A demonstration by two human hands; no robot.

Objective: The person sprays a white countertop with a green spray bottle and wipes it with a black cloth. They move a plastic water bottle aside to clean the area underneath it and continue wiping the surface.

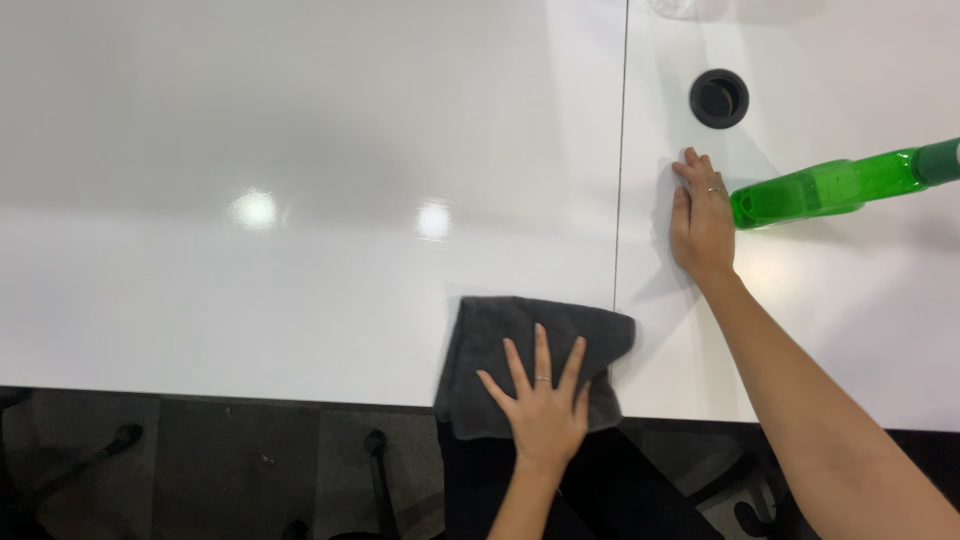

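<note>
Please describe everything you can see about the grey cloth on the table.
The grey cloth is dark grey, soft and fuzzy like microfibre, and roughly rectangular. It lies flat on the white table at the near edge, beside the seam between two tabletops, with its lower part hanging slightly over the edge. The left hand presses on it, palm down, fingers spread. Its right edge looks blurred.

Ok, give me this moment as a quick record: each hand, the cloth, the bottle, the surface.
left hand: flat, fingers spread, pressing on the grey cloth
right hand: flat on the table, palm down, beside the bottle's base
grey cloth: folded, at the near table edge, just left of the seam
green bottle: translucent, lying on its side, right of the right hand; contact unclear
white table: glossy, two panels meeting at a seam
black round grommet: set in the right panel, beyond the right hand
</note>
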